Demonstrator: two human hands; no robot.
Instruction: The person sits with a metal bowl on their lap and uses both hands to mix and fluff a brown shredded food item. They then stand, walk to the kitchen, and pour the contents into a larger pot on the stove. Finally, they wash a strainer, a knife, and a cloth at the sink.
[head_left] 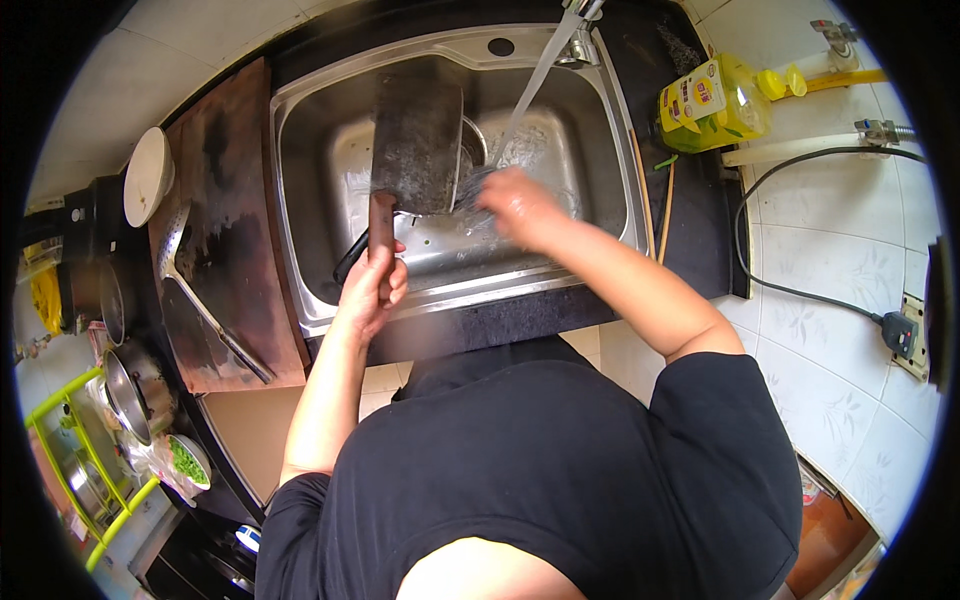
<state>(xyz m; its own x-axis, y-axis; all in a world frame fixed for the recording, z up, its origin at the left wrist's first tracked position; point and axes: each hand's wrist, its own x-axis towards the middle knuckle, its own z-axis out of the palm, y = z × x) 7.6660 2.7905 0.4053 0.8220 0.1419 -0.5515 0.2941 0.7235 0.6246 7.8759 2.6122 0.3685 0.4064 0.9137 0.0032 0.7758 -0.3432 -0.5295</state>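
My left hand point(375, 285) is closed around the brown wooden handle of a cleaver point(415, 140). Its broad, dark, wet blade is held over the steel sink point(600, 150). To the right of the blade, my right hand point(520, 205) is in the stream of water point(540, 75) falling from the tap point(580, 45). Splashing and motion smear its fingers, so whether they hold anything is unclear. A black handle point(350, 258) leans near the sink's front left edge, beside the cleaver's handle. Behind the blade, a round metal rim point(474, 142) is partly hidden.
Left of the sink lies a stained wooden board point(225, 290) with a slotted metal spatula point(205, 310) and a white bowl point(148, 178). A yellow detergent bottle point(735, 105) and thin sticks point(667, 205) are at the right. A black cable point(790, 285) runs to a wall socket.
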